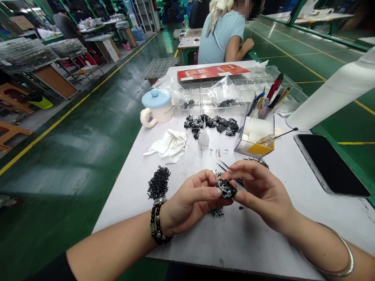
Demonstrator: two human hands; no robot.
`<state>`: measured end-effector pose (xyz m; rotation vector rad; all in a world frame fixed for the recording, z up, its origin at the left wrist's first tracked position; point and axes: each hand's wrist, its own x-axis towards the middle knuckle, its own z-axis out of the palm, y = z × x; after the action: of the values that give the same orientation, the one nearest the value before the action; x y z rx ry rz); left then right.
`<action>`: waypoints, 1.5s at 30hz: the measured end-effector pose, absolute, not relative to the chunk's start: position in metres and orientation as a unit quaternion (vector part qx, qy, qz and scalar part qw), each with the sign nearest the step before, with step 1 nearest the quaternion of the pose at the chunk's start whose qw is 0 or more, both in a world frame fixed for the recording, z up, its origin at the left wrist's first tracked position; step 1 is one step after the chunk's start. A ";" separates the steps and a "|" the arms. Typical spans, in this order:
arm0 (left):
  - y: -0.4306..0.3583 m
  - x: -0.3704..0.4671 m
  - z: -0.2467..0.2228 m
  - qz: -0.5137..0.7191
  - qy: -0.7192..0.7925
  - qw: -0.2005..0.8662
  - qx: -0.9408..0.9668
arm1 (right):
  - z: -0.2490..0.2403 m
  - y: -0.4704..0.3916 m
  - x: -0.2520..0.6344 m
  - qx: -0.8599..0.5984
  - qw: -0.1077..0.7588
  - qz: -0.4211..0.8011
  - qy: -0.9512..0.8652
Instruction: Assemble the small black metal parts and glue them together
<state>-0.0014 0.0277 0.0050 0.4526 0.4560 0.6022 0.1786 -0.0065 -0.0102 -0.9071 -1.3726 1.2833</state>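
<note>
Between thumb and fingers, my left hand (pixel 196 199) grips a small black part (pixel 227 189) with shiny metal on it. My right hand (pixel 262 191) is at the part's right side, its thumb at the lower edge and its fingers curved above; whether it also grips is hard to tell. Dark tweezers (pixel 224 167) lie partly hidden behind the hands. A pile of small black hooked pieces (pixel 158 182) is left of my left hand, and small metal pieces (pixel 216 212) lie just below the held part. Farther back sit several black assembled parts (pixel 211 123) around a white pointed bottle (pixel 204 136).
On the white table (pixel 125 203) are a crumpled tissue (pixel 169 145), a lidded mug (pixel 158 107), a clear holder (pixel 254 136) with tools, a phone (pixel 331 164) and a white cylindrical object (pixel 331 91). Behind are compartment trays (pixel 202 95) and a seated person (pixel 221 35).
</note>
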 end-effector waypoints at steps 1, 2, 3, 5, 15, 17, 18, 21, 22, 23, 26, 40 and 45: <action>0.028 -0.001 0.004 0.292 0.221 0.903 0.223 | -0.010 -0.006 0.179 -0.375 0.501 0.532 -0.570; 0.028 -0.002 0.003 0.293 0.222 0.901 0.230 | -0.010 -0.006 0.180 -0.373 0.496 0.533 -0.575; 0.027 -0.002 0.003 0.298 0.223 0.897 0.239 | -0.010 -0.005 0.183 -0.367 0.489 0.532 -0.586; 0.026 -0.002 0.002 0.315 0.209 0.884 0.276 | -0.010 0.000 0.190 -0.350 0.482 0.523 -0.610; 0.008 -0.002 -0.005 0.290 0.038 0.617 0.730 | 0.001 0.055 0.146 -0.406 0.205 0.320 -0.831; 0.009 -0.002 -0.006 0.242 -0.031 0.571 0.784 | -0.002 0.068 0.119 -0.367 0.166 0.296 -0.866; 0.010 -0.002 -0.007 0.225 -0.047 0.557 0.798 | -0.005 0.074 0.106 -0.359 0.158 0.285 -0.874; 0.012 -0.001 -0.008 0.209 -0.045 0.537 0.816 | -0.015 0.092 0.079 -0.354 0.141 0.254 -0.889; 0.012 -0.001 -0.009 0.213 -0.036 0.542 0.813 | -0.018 0.097 0.073 -0.352 0.136 0.247 -0.892; 0.012 0.000 -0.011 0.223 -0.027 0.551 0.804 | -0.020 0.101 0.069 -0.348 0.131 0.242 -0.896; 0.011 0.003 -0.017 0.265 -0.017 0.586 0.765 | -0.023 0.107 0.063 -0.335 0.113 0.230 -0.907; 0.007 -0.004 -0.003 0.337 0.050 0.610 0.715 | -0.022 0.102 0.077 -0.305 0.132 0.198 -0.922; 0.008 -0.001 -0.002 0.338 0.092 0.612 0.709 | -0.020 0.100 0.070 -0.277 0.149 0.220 -0.923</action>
<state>-0.0011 0.0081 -0.0016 1.6369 0.2125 0.7791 0.0704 0.1005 -0.0202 -0.7977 -2.6542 0.6333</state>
